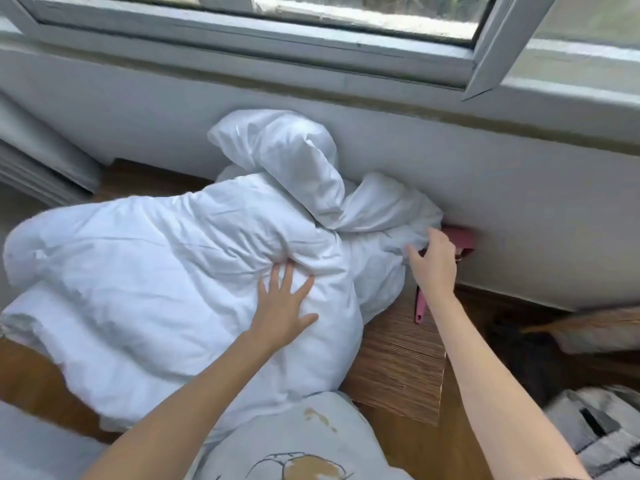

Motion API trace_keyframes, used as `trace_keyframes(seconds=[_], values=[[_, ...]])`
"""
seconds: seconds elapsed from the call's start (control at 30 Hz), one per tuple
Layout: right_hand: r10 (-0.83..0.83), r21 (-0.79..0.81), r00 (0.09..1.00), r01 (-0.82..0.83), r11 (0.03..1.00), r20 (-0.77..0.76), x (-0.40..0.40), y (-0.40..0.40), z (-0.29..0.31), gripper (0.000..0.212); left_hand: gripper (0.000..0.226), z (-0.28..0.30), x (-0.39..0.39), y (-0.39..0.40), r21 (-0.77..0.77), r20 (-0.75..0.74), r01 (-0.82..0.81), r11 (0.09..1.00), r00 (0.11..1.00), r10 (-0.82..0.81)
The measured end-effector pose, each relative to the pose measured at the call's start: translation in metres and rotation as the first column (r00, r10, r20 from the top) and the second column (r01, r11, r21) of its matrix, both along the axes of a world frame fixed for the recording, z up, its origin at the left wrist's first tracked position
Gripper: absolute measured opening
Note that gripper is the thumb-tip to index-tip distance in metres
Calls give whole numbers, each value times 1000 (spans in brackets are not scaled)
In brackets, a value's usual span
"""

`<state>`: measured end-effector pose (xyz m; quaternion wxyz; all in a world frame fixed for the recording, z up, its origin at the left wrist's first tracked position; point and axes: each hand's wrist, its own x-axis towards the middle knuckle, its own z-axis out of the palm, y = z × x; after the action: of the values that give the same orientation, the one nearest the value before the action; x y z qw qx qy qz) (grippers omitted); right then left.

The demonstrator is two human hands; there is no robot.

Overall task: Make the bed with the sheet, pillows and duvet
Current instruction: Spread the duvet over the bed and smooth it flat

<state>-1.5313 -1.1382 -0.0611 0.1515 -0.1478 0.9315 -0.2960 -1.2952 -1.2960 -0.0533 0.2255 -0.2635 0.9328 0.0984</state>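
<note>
White duvet bunched vs wall under window. L hand flat on duvet, fingers spread. R hand at duvet's wall-side edge, over pink brush.

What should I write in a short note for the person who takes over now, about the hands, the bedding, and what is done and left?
Left hand: fingers spread flat, pressing on the white duvet.
Right hand: at the duvet's far edge by the wall, beside a pink tool; grip unclear.
Duvet: bunched in a heap on a wooden surface under the window.
Done: nothing visible.
Left: spread the duvet; sheet and pillows are not clearly in view.
</note>
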Motion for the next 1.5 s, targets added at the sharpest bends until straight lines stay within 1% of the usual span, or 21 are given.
trace_keyframes(seconds=[0.07, 0.17, 0.23, 0.3, 0.37, 0.43, 0.5, 0.57, 0.63, 0.7, 0.77, 0.83, 0.93, 1.07, 1.17, 1.27, 1.33, 1.37, 1.4, 1.43, 1.5], values=[[34, 74, 999, -32, 997, -29, -47, -21, -5, 66, 73, -5, -14, -5, -19, 23, 2, 1000, 1000, -1], [201, 205, 980, -199, 958, 15, -89, -53, -15, 81, 75, -15, -20, -17, -6, 84, -3, 1000, 996, 4], [310, 261, 950, -308, 915, 33, -97, -73, -25, 92, 76, -23, -19, -21, 10, 74, 11, 1000, 997, -12], [358, 271, 934, -346, 898, 7, -98, -88, -37, 97, 75, -28, -18, -25, -6, 28, 21, 1000, 999, -21], [351, 241, 936, -343, 908, 10, -97, -98, -44, 91, 73, -31, -18, -27, -7, -3, 18, 1000, 1000, -19], [334, 222, 939, -345, 912, 85, -100, -109, -46, 80, 74, -31, -19, -29, -1, -6, 8, 1000, 1000, -8], [397, 296, 894, -444, 846, 206, -104, -117, -47, 68, 74, -32, -19, -30, 27, 2, 7, 1000, 1000, -7], [432, 328, 851, -516, 791, 297, -102, -118, -45, 69, 75, -33, -19, -30, 59, 25, 0, 998, 1000, -2], [357, 273, 871, -454, 848, 338, -92, -113, -33, 58, 77, -34, -20, -33, 68, -8, -4, 998, 1000, 5], [226, 154, 887, -309, 939, 403, -77, -102, -18, 43, 84, -35, -22, -36, 69, -19, 12, 998, 1000, -11], [139, 79, 891, -191, 979, 431, -49, -88, -1, 38, 91, -36, -22, -38, 109, 2, 20, 994, 1000, -20], [72, 49, 904, -102, 994, 421, -8, -79, 11, 38, 89, -36, -25, -40, 133, 9, 20, 991, 1000, -22], [20, 40, 929, -37, 999, 370, 57, -85, 26, 45, 75, -41, -23, -47, 137, 31, 52, 989, 998, -56], [6, 67, 949, -29, 997, 314, 107, -106, 34, 34, 88, -36, -13, -66, 216, -39, 116, 969, 993, -110], [-1, 120, 960, -33, 992, 278, 128, -124, 31, 46, 67, -18, 3, -89, 348, -87, 140, 927, 989, -117], [4, 187, 970, -52, 981, 244, 144, -147, 24, 68, 56, 8, 37, -122, 472, -160, 85, 878, 987, -9], [-31, 232, 978, -19, 973, 207, 151, -158, 16, 77, 50, 25, 78, -155, 417, -333, 78, 906, 940, 72], [-59, 234, 984, 17, 972, 171, 155, -162, 11, 79, 51, 31, 104, -178, 324, -424, 47, 945, 900, 101], [-90, 220, 990, 63, 974, 113, 159, -165, 8, 82, 52, 35, 132, -203, 226, -488, -47, 973, 859, 155], [-135, 201, 990, 123, 972, 48, 160, -166, 2, 84, 53, 36, 161, -230, 153, -501, -184, 971, 832, 237], [-258, 181, 965, 263, 948, -53, 160, -174, -1, 87, 63, 34, 217, -277, 46, -409, -415, 909, 822, 396]])
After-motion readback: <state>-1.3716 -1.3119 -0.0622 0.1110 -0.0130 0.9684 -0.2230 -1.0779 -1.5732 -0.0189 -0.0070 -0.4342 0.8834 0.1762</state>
